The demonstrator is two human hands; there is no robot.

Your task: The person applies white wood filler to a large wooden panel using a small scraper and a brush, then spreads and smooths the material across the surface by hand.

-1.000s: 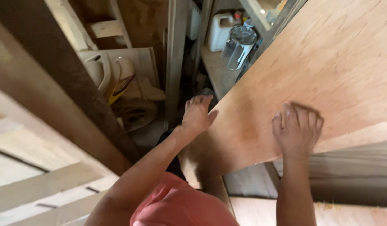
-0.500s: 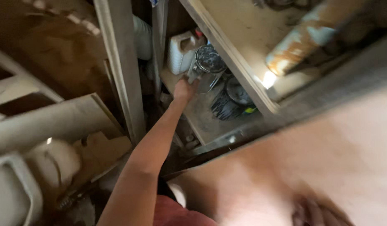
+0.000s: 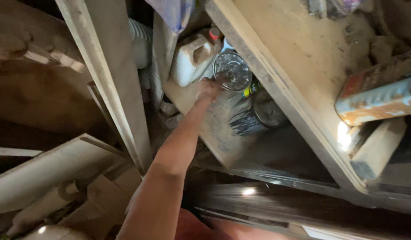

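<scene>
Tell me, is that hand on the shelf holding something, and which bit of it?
The left hand reaches the rim of a shiny round tin lid on the shelf. Whether it grips it cannot be told. The other hand is out of view.

One white jug [image 3: 193,60], two round tins [image 3: 232,71] – lids up – and one rusty can [image 3: 379,94].

One bare arm showed, long and lean, with no sleeve, watch or band anywhere along it from elbow to wrist. The left hand [image 3: 208,89] at its end wore no glove and no ring that could be made out. Low in the view, a reddish-pink garment [image 3: 201,226] covered the person's body.
</scene>
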